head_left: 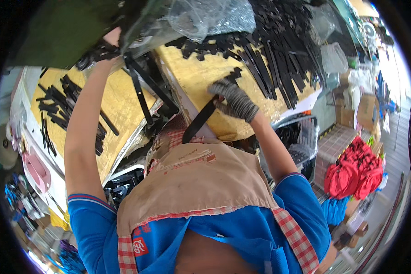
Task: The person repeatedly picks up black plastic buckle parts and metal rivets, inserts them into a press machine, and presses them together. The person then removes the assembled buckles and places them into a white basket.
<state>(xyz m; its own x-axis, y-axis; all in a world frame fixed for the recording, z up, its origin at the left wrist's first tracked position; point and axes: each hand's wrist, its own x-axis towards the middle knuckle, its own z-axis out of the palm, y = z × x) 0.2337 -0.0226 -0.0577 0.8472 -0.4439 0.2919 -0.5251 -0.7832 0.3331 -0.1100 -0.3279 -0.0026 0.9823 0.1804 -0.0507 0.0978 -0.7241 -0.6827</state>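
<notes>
My right hand (234,99), in a grey striped glove, is closed around a long flat black strip (201,119). The strip slants from the yellow board down toward my apron, and its notched far end shows beyond my fingers. My left arm reaches up and away to the far left, where my left hand (100,54) is beside a dark green machine-like surface (68,32). Shadow and dark parts hide its fingers, so I cannot make out what it holds, if anything. Near it, black metal bars (139,89) stand between the two yellow boards.
Many black strips (278,59) lie heaped on the right yellow board (182,68), near clear plastic bags (214,18). More black pieces (61,105) lie on the left yellow board (116,107). A grey crate (308,137) and red cloth bundles (355,169) are at the right.
</notes>
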